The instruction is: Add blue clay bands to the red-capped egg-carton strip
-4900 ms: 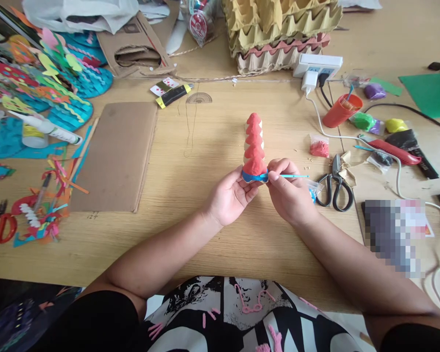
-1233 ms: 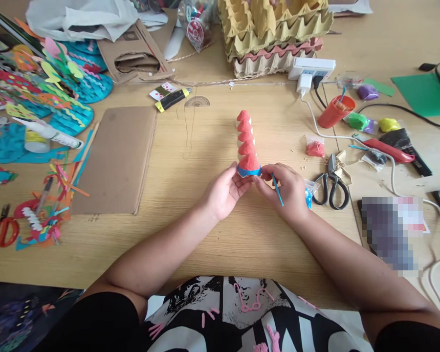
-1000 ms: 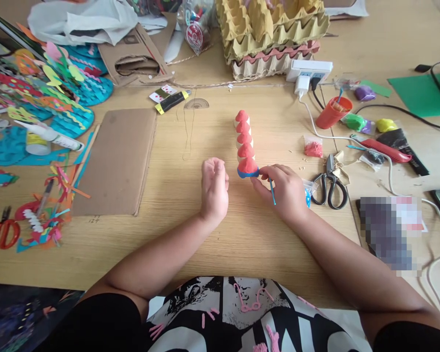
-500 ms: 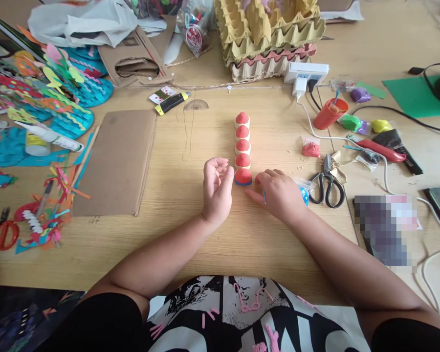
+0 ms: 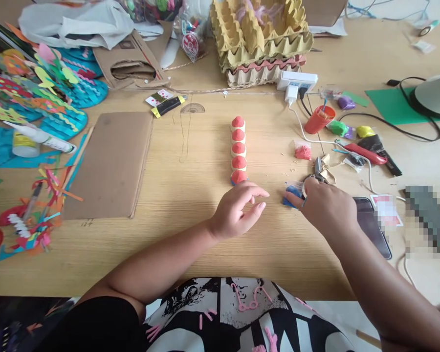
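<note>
A row of several egg-carton cups (image 5: 238,147) with red clay-like tops stands on the table, and blue shows round the base of the nearest one. My left hand (image 5: 240,208) is just below that nearest cup, its fingers and thumb apart and nothing between them. Farther right, my right hand (image 5: 330,205) reaches over a small clear bag of blue clay (image 5: 290,196), the thumb against it. A thin blue piece (image 5: 303,202) shows between the thumb and fingers of this hand; its kind is unclear. Black-handled scissors (image 5: 318,167) are partly hidden behind the right hand.
A cardboard sheet (image 5: 108,164) lies at left, near colourful paper scraps (image 5: 33,220). Stacked egg trays (image 5: 260,44) stand at the back. At right are a power strip (image 5: 298,79), an orange cup (image 5: 319,120), a red clay bag (image 5: 302,150), a red-handled tool (image 5: 366,153) and a phone (image 5: 374,230).
My right hand has moved right, from beside the nearest cup to the blue clay bag. My left hand has come lower and turned rightward. The camera view has shifted slightly.
</note>
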Demonstrator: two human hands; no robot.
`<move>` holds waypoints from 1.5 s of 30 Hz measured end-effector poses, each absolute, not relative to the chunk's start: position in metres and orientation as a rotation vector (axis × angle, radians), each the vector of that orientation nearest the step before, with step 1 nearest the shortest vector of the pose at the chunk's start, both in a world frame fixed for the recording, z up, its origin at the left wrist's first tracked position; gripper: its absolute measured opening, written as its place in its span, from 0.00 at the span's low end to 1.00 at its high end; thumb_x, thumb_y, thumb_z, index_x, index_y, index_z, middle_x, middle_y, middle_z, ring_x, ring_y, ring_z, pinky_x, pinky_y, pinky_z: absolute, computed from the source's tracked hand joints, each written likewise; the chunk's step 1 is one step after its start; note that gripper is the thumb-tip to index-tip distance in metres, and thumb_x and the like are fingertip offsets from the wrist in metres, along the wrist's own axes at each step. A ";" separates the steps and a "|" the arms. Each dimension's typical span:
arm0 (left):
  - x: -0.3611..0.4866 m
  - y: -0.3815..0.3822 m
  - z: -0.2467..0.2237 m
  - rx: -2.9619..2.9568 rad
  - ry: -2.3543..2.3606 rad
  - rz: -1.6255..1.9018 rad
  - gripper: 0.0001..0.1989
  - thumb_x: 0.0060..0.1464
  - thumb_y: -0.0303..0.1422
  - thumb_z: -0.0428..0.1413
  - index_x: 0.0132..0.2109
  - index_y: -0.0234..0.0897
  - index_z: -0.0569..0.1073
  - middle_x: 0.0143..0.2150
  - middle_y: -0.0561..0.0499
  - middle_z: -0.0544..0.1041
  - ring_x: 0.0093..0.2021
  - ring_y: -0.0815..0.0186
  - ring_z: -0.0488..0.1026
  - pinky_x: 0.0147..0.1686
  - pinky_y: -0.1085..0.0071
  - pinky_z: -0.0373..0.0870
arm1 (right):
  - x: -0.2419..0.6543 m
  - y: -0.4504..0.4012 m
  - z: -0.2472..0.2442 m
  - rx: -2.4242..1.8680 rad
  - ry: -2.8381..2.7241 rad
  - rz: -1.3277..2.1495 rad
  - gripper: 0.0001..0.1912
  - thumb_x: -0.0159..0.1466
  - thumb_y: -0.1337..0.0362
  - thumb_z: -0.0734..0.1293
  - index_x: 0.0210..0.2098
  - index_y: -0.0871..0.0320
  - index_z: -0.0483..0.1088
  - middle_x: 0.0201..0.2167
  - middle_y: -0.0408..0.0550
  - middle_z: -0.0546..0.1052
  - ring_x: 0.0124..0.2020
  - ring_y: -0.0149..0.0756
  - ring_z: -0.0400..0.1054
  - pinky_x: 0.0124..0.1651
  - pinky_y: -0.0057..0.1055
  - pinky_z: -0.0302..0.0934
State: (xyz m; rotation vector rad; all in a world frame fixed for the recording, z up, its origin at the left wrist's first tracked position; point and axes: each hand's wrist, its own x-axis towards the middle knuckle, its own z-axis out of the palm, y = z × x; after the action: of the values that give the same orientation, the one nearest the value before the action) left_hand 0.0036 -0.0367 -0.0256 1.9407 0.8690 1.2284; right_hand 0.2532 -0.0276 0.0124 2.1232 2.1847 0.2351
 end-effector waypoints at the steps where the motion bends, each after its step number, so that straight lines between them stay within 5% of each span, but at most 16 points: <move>1: 0.004 -0.037 -0.026 1.960 0.857 1.225 0.11 0.64 0.29 0.57 0.53 0.41 0.75 0.47 0.46 0.81 0.37 0.66 0.73 0.39 0.66 0.71 | 0.252 -0.029 0.008 2.107 2.227 0.218 0.25 0.68 0.39 0.67 0.32 0.55 0.69 0.22 0.49 0.74 0.23 0.41 0.65 0.28 0.34 0.42; 10: 0.008 -0.039 -0.024 1.809 0.909 1.232 0.08 0.66 0.34 0.59 0.50 0.39 0.76 0.45 0.46 0.81 0.34 0.69 0.72 0.39 0.68 0.72 | 0.230 -0.051 0.021 1.791 2.954 0.238 0.05 0.68 0.63 0.67 0.38 0.54 0.65 0.31 0.49 0.76 0.31 0.42 0.70 0.36 0.37 0.58; 16: 0.011 -0.038 -0.016 1.434 0.936 1.041 0.11 0.66 0.40 0.59 0.39 0.38 0.73 0.33 0.51 0.76 0.32 0.69 0.71 0.33 0.70 0.68 | 0.216 -0.051 0.010 1.502 3.241 0.101 0.10 0.65 0.70 0.68 0.41 0.52 0.63 0.45 0.52 0.83 0.43 0.47 0.77 0.44 0.40 0.64; 38: 0.007 -0.034 -0.023 1.857 1.010 0.861 0.09 0.68 0.34 0.54 0.36 0.38 0.72 0.30 0.53 0.72 0.28 0.70 0.65 0.31 0.69 0.60 | 0.221 -0.043 -0.011 1.558 3.358 -0.077 0.15 0.61 0.75 0.67 0.41 0.49 0.63 0.48 0.51 0.83 0.51 0.50 0.76 0.52 0.46 0.66; 45: 0.011 -0.036 -0.025 1.910 1.023 0.869 0.09 0.63 0.29 0.56 0.32 0.39 0.69 0.28 0.54 0.71 0.28 0.69 0.64 0.31 0.69 0.60 | 0.220 -0.044 -0.013 1.549 3.374 -0.513 0.13 0.60 0.73 0.67 0.41 0.51 0.65 0.50 0.55 0.83 0.52 0.50 0.77 0.52 0.48 0.72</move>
State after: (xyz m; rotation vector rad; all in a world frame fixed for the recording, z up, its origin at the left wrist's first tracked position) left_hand 0.0114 -0.0361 -0.0253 1.9096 1.0226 0.8693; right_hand 0.2204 -0.0441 -0.0135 1.5495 3.3738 -0.5126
